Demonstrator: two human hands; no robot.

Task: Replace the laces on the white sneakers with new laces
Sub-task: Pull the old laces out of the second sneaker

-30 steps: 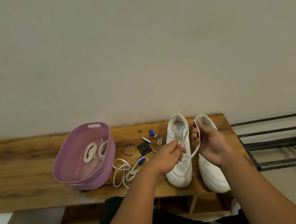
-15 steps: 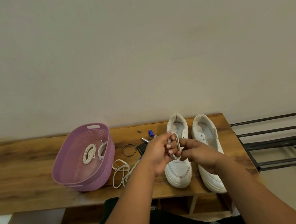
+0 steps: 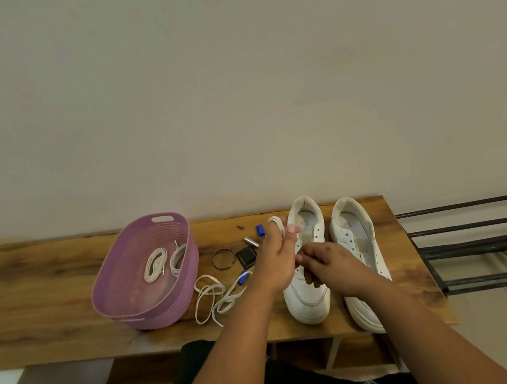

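Lace (image 3: pixel 277 224) now looped round left hand (image 3: pixel 276 261) fingers, wound up since a second ago; right hand (image 3: pixel 326 264) curled, grip unclear. Both above left sneaker (image 3: pixel 309 294), laceless like right sneaker (image 3: pixel 357 242). Old lace off; new laces (image 3: pixel 165 263) waiting in basket (image 3: pixel 152 314), left of sneakers.

Head cam looking fwd and down at wooden table (image 3: pixel 32 285). Wide angle, arm's reach. Wall (image 3: pixel 231 82) filling upper frame.
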